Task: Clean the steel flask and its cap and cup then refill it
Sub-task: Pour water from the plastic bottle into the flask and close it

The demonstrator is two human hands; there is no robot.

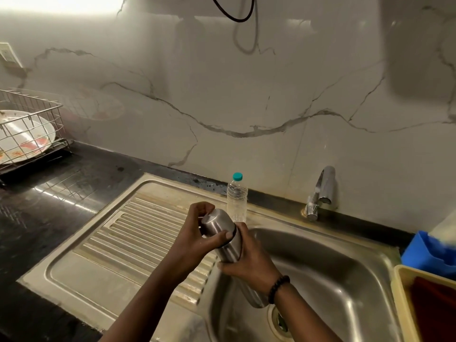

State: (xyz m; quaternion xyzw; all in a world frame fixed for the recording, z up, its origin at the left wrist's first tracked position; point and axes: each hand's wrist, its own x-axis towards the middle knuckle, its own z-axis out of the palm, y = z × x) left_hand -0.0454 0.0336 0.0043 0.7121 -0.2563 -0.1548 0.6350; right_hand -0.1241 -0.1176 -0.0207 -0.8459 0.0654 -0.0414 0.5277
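A steel flask point(230, 253) is held tilted over the left rim of the sink bowl point(328, 267), its top pointing up and away from me. My right hand point(249, 262) grips the flask's body from the right. A steel cup point(217, 224) sits as the flask's top end, and my left hand point(197, 233) curls round it, thumb across its side. The flask's lower end shows below my right wrist, near the drain point(280, 319). No separate cap is visible.
A clear plastic water bottle point(237, 197) with a teal cap stands behind the flask on the sink rim. The tap point(319, 193) is at the back right. The ribbed drainboard point(138, 233), a wire dish rack point(29, 134) with a plate, a blue tub point(429, 253) and a yellow tub point(404, 292) surround the sink.
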